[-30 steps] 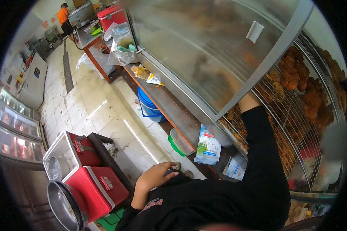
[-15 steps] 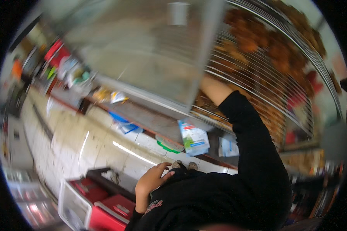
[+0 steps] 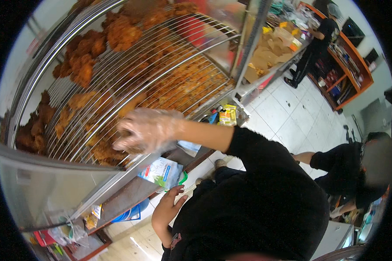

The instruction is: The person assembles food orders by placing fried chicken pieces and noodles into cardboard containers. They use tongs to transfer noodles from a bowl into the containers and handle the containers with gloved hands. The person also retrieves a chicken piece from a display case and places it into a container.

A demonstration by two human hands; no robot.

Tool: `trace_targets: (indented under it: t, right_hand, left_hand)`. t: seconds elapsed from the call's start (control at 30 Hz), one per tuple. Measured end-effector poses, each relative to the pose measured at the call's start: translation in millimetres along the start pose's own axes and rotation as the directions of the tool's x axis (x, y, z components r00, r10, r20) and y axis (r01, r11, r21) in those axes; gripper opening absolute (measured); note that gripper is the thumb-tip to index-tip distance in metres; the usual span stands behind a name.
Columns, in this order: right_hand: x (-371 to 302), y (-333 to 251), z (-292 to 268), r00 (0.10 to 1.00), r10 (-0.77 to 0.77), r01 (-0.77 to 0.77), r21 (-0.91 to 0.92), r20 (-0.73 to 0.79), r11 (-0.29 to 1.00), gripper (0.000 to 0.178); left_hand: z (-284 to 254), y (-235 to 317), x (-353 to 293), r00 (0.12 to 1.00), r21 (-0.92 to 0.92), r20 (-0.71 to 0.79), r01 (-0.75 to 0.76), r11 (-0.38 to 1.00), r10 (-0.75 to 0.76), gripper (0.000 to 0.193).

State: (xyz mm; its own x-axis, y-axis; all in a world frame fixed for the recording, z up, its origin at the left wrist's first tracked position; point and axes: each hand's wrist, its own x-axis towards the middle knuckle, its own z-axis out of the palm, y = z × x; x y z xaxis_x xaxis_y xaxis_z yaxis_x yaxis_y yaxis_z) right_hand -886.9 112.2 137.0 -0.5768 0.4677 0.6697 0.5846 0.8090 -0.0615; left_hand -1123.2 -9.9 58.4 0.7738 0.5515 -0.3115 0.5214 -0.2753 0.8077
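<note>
My right hand [image 3: 150, 129], in a clear plastic glove, is at the front of a wire rack [image 3: 174, 65] inside a glass-sided display cabinet. Its fingers curl closed; what they hold, if anything, is hidden. Pieces of fried chicken [image 3: 124, 32] lie on the rack, with browner pieces beyond and to the left. Below the wires spreads a layer of golden fried food [image 3: 185, 85]. My left hand [image 3: 166, 213] hangs bare by my body, its fingers apart, nothing in it. Near it is a white and blue packet [image 3: 162, 172].
The cabinet's glass panel [image 3: 61, 191] stands at the lower left. Beyond the cabinet, a counter holds cardboard pieces [image 3: 270, 52]. One person in black [image 3: 311, 48] stands at that counter; another [image 3: 344, 165] is close on my right. An orange shelf unit [image 3: 346, 71] is farther back.
My view has swung to the right, bringing two people and the far counter into sight. My right hand, earlier hidden inside the cabinet behind the glass, now shows at the rack's front.
</note>
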Motion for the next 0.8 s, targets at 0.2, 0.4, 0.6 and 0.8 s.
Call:
trace_targets:
  t: [0.2, 0.4, 0.6, 0.8]
  right_hand:
    - [-149.3, -58.4, -35.9, 0.426, 0.867, -0.318, 0.854, -0.259, 0.411, 0.057]
    - [-298.9, -53.1, -94.7, 0.038, 0.843, 0.567, 0.683, 0.537, -0.46, 0.04]
    - [-400.1, -44.1, -143.6, -0.185, 0.919, 0.446, 0.863, 0.349, -0.238, 0.03]
    - [-454.5, -25.7, -196.8, -0.084, 0.977, 0.434, 0.89, 0.197, -0.142, 0.034]
  left_hand:
    - [15.1, 53.1, 64.4, 0.984, -0.112, 0.094, -0.142, 0.983, 0.153, 0.03]
    - [80.7, 137.1, 180.1, 0.927, 0.029, 0.015, -0.375, 0.927, 0.375, 0.032]
    - [178.0, 214.3, 290.5, 0.82, 0.277, 0.012, -0.553, 0.786, 0.573, 0.044]
    - [240.6, 249.2, 351.4, 0.836, 0.235, -0.053, -0.522, 0.82, 0.547, 0.038]
